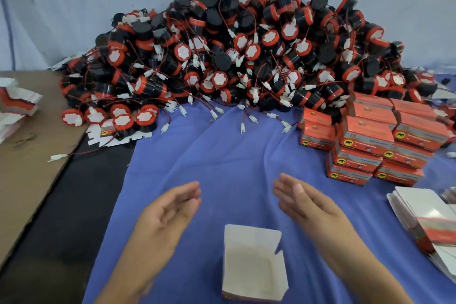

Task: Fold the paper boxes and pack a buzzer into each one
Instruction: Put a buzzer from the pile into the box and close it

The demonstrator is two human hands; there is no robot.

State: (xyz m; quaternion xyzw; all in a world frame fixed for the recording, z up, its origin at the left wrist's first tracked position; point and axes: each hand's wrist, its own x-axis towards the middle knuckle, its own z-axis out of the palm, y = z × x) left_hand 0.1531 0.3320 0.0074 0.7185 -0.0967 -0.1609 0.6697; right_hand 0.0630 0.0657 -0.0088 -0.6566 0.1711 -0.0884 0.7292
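Head view: bare cloth (229,155) between box (254,264) and buzzers (234,52)

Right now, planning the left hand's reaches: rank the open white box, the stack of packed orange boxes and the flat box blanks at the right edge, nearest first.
From the left hand, head view:
1. open white box, close by on its right.
2. stack of packed orange boxes, right and further back.
3. flat box blanks, far right edge.

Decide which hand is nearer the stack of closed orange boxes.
Right. The right hand is left of the stack of closed orange boxes; the left hand is farther left.
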